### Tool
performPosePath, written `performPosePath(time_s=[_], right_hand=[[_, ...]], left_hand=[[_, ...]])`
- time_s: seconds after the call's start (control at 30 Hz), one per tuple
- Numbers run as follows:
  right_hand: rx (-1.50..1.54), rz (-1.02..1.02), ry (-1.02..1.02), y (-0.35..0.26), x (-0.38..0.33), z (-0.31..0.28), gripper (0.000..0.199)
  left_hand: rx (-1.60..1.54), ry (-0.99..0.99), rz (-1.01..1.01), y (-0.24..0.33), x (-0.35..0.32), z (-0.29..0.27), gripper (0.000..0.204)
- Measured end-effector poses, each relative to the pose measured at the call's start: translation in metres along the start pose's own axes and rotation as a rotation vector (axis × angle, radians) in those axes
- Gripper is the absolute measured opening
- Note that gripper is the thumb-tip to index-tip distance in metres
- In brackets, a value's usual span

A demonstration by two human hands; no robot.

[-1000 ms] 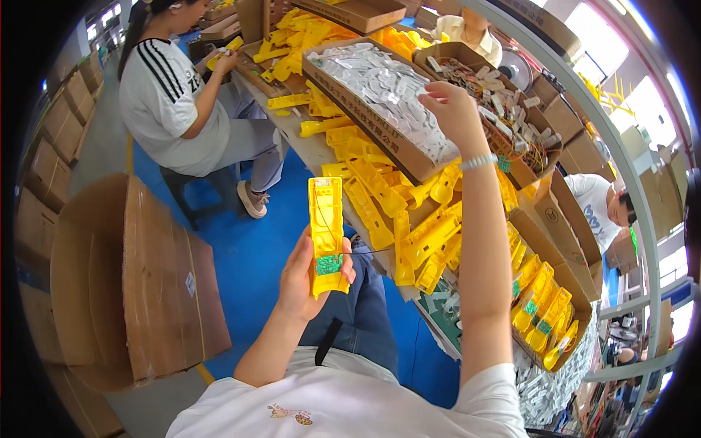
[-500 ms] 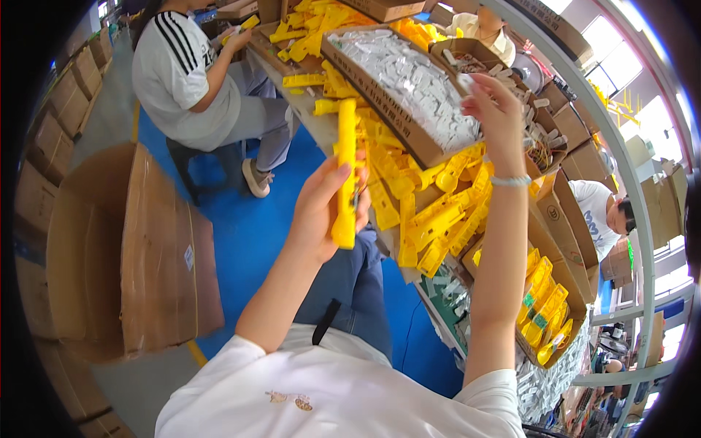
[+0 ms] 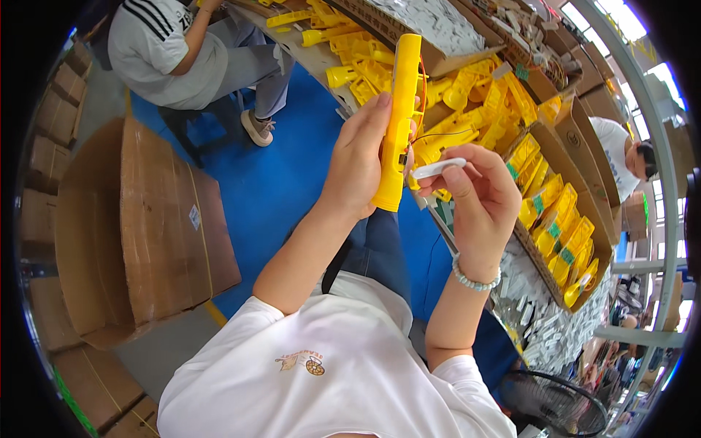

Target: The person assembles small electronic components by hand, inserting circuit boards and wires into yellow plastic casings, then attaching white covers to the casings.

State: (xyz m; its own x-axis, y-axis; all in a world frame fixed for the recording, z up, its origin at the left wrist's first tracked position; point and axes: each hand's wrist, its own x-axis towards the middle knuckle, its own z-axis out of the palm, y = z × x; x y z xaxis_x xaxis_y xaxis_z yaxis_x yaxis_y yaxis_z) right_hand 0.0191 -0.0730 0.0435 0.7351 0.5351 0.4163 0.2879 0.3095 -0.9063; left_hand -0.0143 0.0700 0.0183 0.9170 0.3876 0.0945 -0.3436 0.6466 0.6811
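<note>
My left hand is closed around a long yellow plastic housing, shaped like a flashlight shell and held nearly upright. Thin wires, red and black, stick out of its right side. Close by on the right, my right hand pinches a small white oval plastic piece between thumb and fingers. The piece points at the lower part of the housing; whether they touch I cannot tell. Loose yellow housings lie heaped on the bench behind both hands.
A cardboard tray of white pieces stands beyond the heap. To the right, an open carton holds rows of yellow housings. A large cardboard box stands on the left. A seated person works at the far left; a fan is at lower right.
My right hand has come down from beside the tray to the housing, bringing the white piece. The housing has shifted right and up in view, and the head view has turned.
</note>
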Motion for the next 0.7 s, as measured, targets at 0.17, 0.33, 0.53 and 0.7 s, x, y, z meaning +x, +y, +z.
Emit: performPosePath(time_s=[0.17, 0.33, 0.53, 0.7], right_hand=[[-0.045, -0.009, -0.055, 0.000, -0.005, -0.009, 0.020], [-0.163, 0.015, -0.041, -0.003, -0.008, -0.014, 0.018], [-0.142, -0.019, -0.040, 0.002, -0.009, -0.018, 0.020], [-0.159, 0.035, 0.049, -0.006, -0.009, -0.023, 0.019]], left_hand=[[0.118, -0.022, -0.014, -0.006, -0.008, 0.007, 0.046], [0.179, -0.040, -0.023, -0.016, -0.011, 0.003, 0.046], [0.251, -0.021, -0.011, -0.021, -0.011, 0.009, 0.046], [0.208, -0.035, -0.041, -0.025, -0.007, 0.010, 0.044]])
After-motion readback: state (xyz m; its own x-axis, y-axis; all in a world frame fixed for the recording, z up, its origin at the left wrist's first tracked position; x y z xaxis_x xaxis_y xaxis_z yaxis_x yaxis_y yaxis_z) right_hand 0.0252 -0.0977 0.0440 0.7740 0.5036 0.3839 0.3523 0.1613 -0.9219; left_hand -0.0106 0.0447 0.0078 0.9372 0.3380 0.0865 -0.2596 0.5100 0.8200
